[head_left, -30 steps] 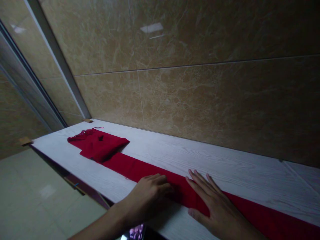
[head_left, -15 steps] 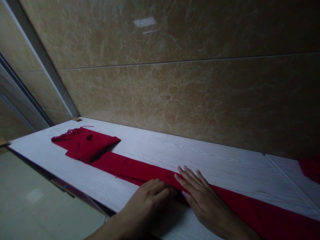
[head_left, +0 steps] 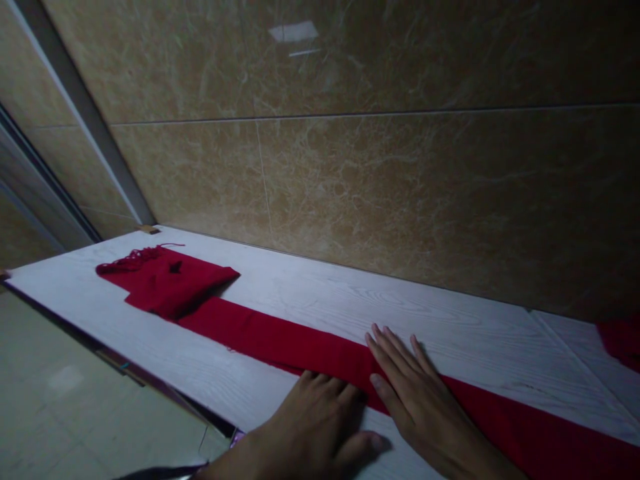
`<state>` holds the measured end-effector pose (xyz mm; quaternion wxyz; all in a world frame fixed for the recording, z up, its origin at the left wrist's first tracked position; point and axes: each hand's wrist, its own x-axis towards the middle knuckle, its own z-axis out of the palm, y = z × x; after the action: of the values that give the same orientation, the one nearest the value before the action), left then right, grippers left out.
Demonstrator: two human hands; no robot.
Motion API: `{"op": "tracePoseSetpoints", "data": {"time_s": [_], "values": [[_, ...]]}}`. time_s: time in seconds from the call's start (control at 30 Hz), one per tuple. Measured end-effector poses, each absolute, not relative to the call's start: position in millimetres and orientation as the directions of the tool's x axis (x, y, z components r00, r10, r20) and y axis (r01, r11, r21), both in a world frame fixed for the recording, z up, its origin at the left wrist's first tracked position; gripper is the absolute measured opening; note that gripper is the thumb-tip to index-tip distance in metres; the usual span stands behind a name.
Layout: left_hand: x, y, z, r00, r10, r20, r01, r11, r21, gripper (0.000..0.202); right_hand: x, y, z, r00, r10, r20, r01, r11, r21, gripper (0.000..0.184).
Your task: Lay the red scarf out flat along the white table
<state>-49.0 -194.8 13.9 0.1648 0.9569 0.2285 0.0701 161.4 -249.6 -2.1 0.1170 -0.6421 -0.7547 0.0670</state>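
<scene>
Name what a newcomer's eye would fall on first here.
Most likely the long red cloth, stretched along the white table, with a rumpled, fringed part toward the far left. Next come the two hands: the left hand at the cloth's near edge, the right hand spread across it. Behind stands a brown marbled wall.
</scene>
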Motion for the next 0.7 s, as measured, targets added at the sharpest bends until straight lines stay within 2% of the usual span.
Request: {"op": "tracePoseSetpoints", "data": {"time_s": [0.27,0.43,0.57,0.7], "values": [[-52.0,-185.6,12.1,0.854,0.516,0.070,0.458,-0.808,0.371,0.039,182.3,-248.9,-14.5,-0.159,0.987,0.032,0.972,0.162,-0.168,0.061],[-66.8,-174.3,8.0,0.822,0.563,0.085,0.503,-0.788,0.355,0.039,207.2,-252.3,-17.3,-0.159,0.983,0.094,0.969,0.174,-0.174,0.061],[-87.0,-162.2,10.9,0.787,0.613,0.070,0.570,-0.766,0.299,0.040,226.1,-258.9,-24.1,-0.147,0.978,0.148,0.966,0.174,-0.190,0.060],[-118.6,-141.3,10.3,0.725,0.683,0.090,0.651,-0.722,0.236,0.044,234.5,-262.5,-24.7,-0.106,0.986,0.130,0.972,0.130,-0.196,0.062]]}}
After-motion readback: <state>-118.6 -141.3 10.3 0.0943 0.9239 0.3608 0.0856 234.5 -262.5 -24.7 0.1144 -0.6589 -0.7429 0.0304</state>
